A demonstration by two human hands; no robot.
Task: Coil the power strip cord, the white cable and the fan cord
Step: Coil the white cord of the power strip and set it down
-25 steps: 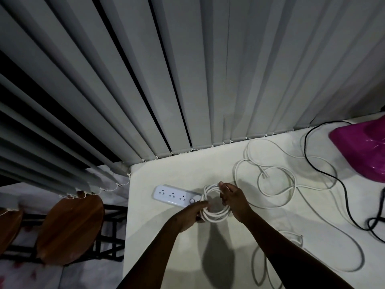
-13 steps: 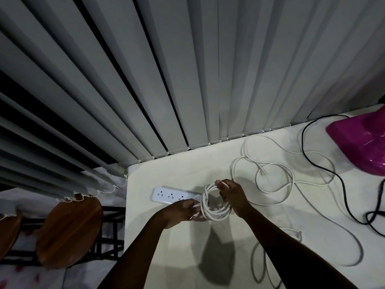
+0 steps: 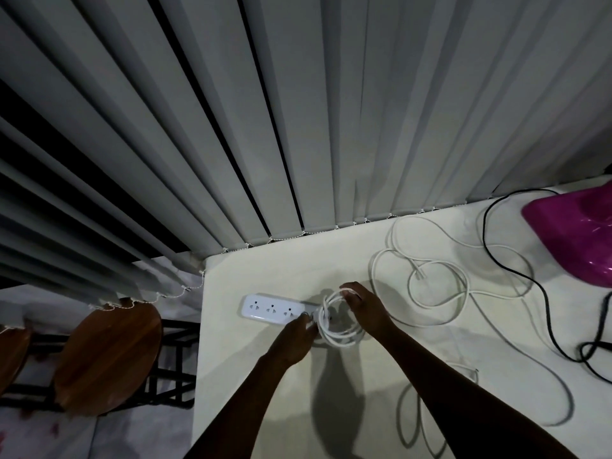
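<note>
Nearest to me, my left hand (image 3: 294,339) pinches the near-left side of the power strip cord coil (image 3: 341,321), fingers together on the strands, while my right hand (image 3: 362,308) grips the far side, fingertips clamped on the top of the loops. The coil sits just above the white table (image 3: 251,392), right beside the end of the power strip (image 3: 273,309), which lies flat with three sockets up. I judge this first cord nearly wound and the other two untouched. The risk from here: if either pinch slackens, the stiff loops will spring apart, and any pull on the short lead could drag the strip toward the table's left edge. To my right, the white cable (image 3: 440,286) sprawls in loose, overlapping loops, its near tail trailing past my right forearm; lifting it carelessly could knot it. Beyond it the black fan cord (image 3: 516,276) snakes from the magenta fan base (image 3: 576,233) and crosses the white cable, so tugging one may snag the other. No containers are in view. Farthest are the vertical blinds (image 3: 298,111); wooden stools (image 3: 109,356) stand left of the table.
</note>
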